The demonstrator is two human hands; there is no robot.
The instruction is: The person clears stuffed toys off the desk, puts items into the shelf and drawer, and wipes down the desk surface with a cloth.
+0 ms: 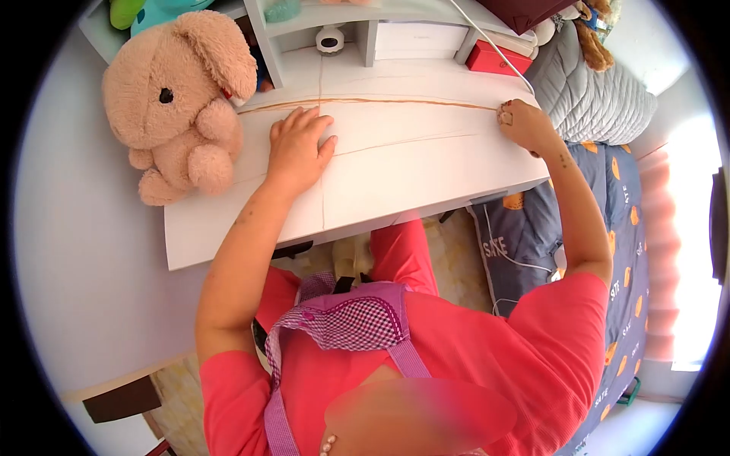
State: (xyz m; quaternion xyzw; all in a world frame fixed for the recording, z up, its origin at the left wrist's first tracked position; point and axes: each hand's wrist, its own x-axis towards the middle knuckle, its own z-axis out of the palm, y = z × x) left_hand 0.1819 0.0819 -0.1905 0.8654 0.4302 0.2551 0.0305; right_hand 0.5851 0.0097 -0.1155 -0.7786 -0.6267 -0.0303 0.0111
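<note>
My left hand (299, 146) lies palm down on the white desk (395, 178), fingers spread and nothing in them. At the desk's right edge, my right hand (526, 125) is closed with its fingers curled; whatever they hold, if anything, is hidden. A thin brown line (403, 101) runs across the desktop from near my left fingertips to my right hand. I cannot tell whether it is a strand or a vein in the marble-like surface. Left of my left hand sits a pink plush toy (179, 106) with long ears.
Along the back stands a shelf unit (369, 45) with a small white camera-like device (330, 40), a white box (420, 40) and a red box (498, 58). A white cable (498, 52) slopes down near my right hand. A bed with patterned dark bedding (601, 296) and grey quilted bedding (589, 91) lies right.
</note>
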